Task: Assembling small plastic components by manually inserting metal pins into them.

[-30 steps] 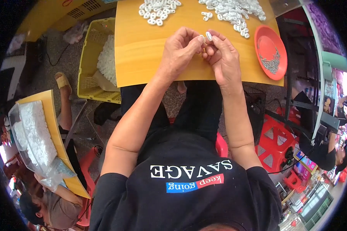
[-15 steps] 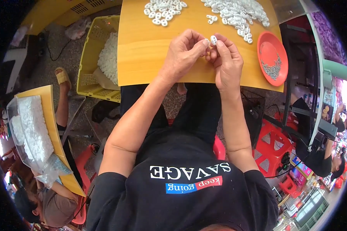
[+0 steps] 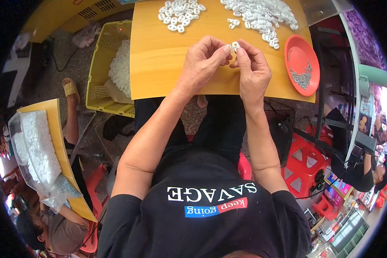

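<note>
A small white plastic piece with a hole in it is pinched between the thumb and fingers of my right hand, over the near half of the table. My left hand is closed right beside it, thumb against forefinger. Something small and pale shows at those fingertips, too small to name. Ahead lie a loose group of white two-holed plastic pieces and, to its right, a larger heap of similar white pieces. A red oval plate at the right holds thin metal pins or screws.
The yellow table ends just before my lap. Left of it stands a yellow crate of white pieces. Farther left, a person sits at another table with a bagged white load. Red stools stand at the right.
The white piece has turned in my right fingers, so a hole now faces up. My hands stay close together in nearly the same place. The view has shifted slightly.
</note>
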